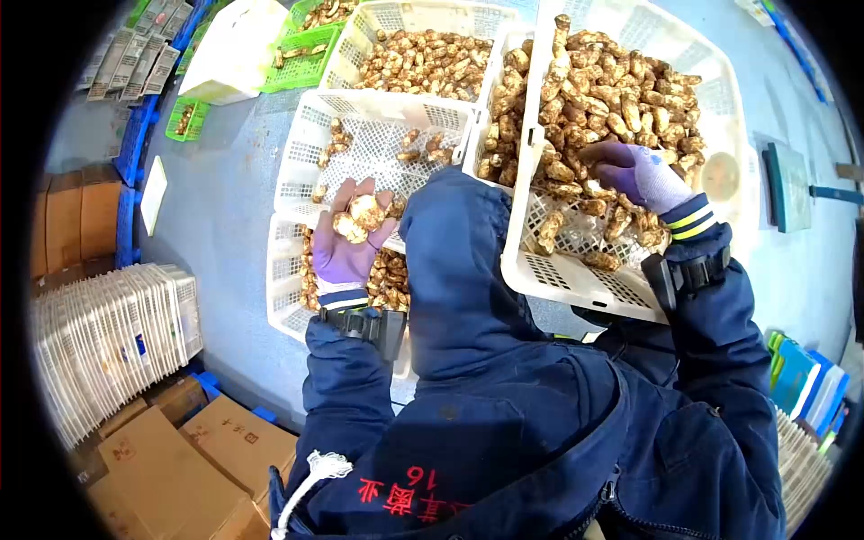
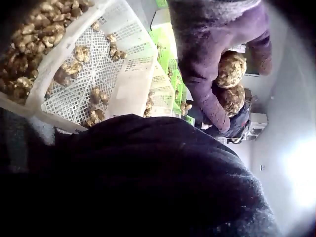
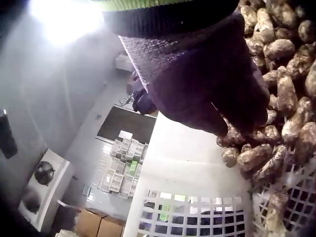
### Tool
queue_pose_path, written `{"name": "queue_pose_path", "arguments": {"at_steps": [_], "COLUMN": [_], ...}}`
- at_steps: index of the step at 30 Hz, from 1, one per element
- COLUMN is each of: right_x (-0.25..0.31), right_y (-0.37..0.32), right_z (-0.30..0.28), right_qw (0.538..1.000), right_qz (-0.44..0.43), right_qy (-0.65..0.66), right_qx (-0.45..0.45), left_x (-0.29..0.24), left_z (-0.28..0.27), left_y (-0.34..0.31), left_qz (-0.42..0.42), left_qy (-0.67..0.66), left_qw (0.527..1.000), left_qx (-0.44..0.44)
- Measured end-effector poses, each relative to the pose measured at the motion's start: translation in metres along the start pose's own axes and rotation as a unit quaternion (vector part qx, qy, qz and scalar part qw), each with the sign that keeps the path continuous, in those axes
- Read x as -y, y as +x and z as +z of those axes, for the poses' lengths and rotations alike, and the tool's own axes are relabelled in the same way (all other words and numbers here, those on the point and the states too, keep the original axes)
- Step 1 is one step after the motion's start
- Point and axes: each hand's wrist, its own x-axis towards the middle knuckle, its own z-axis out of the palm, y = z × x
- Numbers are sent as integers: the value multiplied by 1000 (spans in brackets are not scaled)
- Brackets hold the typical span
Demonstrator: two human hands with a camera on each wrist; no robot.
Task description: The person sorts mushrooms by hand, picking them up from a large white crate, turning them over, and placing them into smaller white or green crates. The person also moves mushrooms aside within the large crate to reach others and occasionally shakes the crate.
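So the left hand (image 1: 346,257) was palm up, fingers loosely spread under at least 2 mushrooms (image 1: 366,212) above the left crates (image 1: 301,162), and with nothing closed over them, a small tilt or bump could've rolled them right off. The right hand (image 1: 637,173) had its fingertips buried in the mushroom pile (image 1: 621,90) in the right crate (image 1: 583,290), pinching or not, can't tell, and digging there probably risked sliding the heap nearward or bruising some.
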Motion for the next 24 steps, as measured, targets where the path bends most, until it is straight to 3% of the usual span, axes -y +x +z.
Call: {"name": "queue_pose_path", "arguments": {"at_steps": [2, 3, 5, 6, 8, 10, 11, 12, 14, 16, 18, 20, 21, 23, 24], "right_x": [2, 2, 30, 21, -4, 6, -5, -16, 0, -2, -2, -6, -6, -5, -5], "right_y": [-3, -11, -25, -20, -14, -16, -11, -7, -15, -15, -15, -14, -15, -19, -21], "right_z": [-1, -10, -18, -17, -13, -17, -14, -10, -12, -16, -17, -15, -14, -16, -17], "right_qw": [996, 999, 999, 998, 999, 1000, 1000, 999, 1000, 999, 999, 998, 998, 996, 994], "right_qz": [-81, -32, 27, 29, -30, 5, -7, -18, 8, 1, -7, -10, -21, -48, -60], "right_qy": [-4, -6, 24, -48, 25, -10, 6, 22, 1, -5, 5, 35, 42, 53, 61], "right_qx": [-37, -34, -21, -33, -26, -8, -14, -18, -30, -49, -50, -43, -45, -59, -68], "left_x": [2, 5, 7, 8, 14, 9, -2, -12, -36, -34, -25, -19, -19, -13, -17], "left_z": [4, 6, -3, -12, -46, -61, -60, -59, -37, -32, -7, 3, 14, 37, 54], "left_y": [2, 5, 14, 18, 30, 62, 83, 116, 154, 160, 145, 120, 112, 94, 88], "left_qz": [15, -3, -47, -71, -99, -108, -103, -90, -36, -26, -60, -59, -91, -64, -106], "left_qy": [126, 148, 115, 105, 52, 56, 42, -83, 44, 148, 226, 242, 168, 148, 70], "left_qw": [991, 986, 987, 986, 981, 970, 987, 975, 995, 975, 953, 965, 974, 987, 992], "left_qx": [-42, -73, -98, -111, -157, -210, -116, -188, -83, -161, -192, -78, -124, -7, -7]}}
